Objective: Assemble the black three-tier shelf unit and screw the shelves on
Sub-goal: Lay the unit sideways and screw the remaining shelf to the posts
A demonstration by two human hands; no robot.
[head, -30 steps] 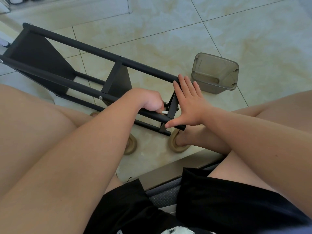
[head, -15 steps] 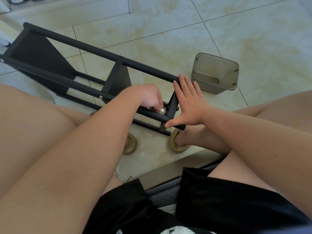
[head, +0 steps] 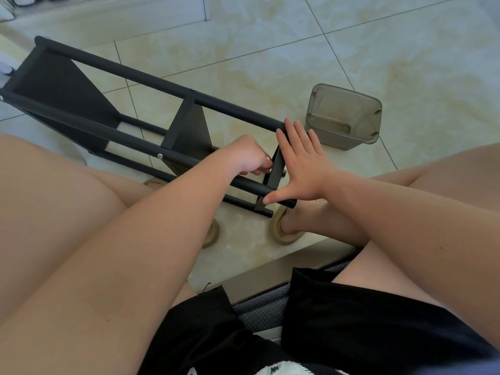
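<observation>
Open floor (head: 270, 50) beyond shelf frame (head: 130, 73); gaps between rails passable; grey bin (head: 343, 117) crowds frame's right end; left hand (head: 249, 155), right hand (head: 303, 166) occupy near end

Black shorts (head: 351, 320); tan slippers (head: 275, 230); arms (head: 135, 253), legs (head: 54, 198) bare.
</observation>
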